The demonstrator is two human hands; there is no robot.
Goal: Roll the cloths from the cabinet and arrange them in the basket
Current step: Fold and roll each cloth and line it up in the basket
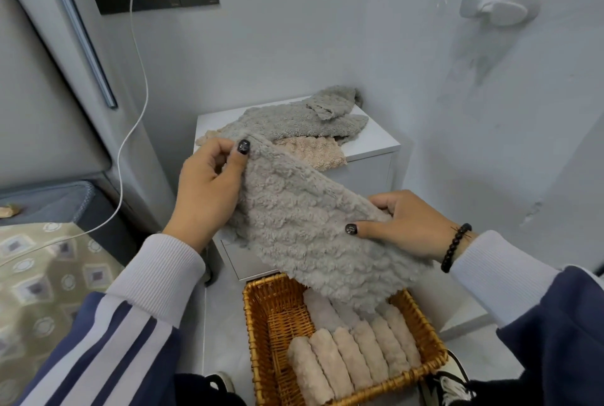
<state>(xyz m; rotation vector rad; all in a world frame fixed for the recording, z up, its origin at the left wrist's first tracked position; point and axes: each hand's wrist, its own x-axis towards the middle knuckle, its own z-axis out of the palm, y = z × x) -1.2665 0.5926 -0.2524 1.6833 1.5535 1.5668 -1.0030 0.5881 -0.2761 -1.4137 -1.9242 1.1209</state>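
Cloths: above the basket [261, 333] you hold a grey cloth [313, 229] unrolled, left hand [209, 189] and right hand [402, 225] pinching its corners. Several beige rolls [353, 356] already lie inside; beyond the basket, more loose cloths [294, 124] wait on the cabinet [376, 140].

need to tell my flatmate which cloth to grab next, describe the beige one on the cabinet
Find the white cabinet against the wall, behind the wicker basket. A heap of grey cloths lies on top. The beige cloth pokes out beneath them at the front edge: the only unrolled beige piece.
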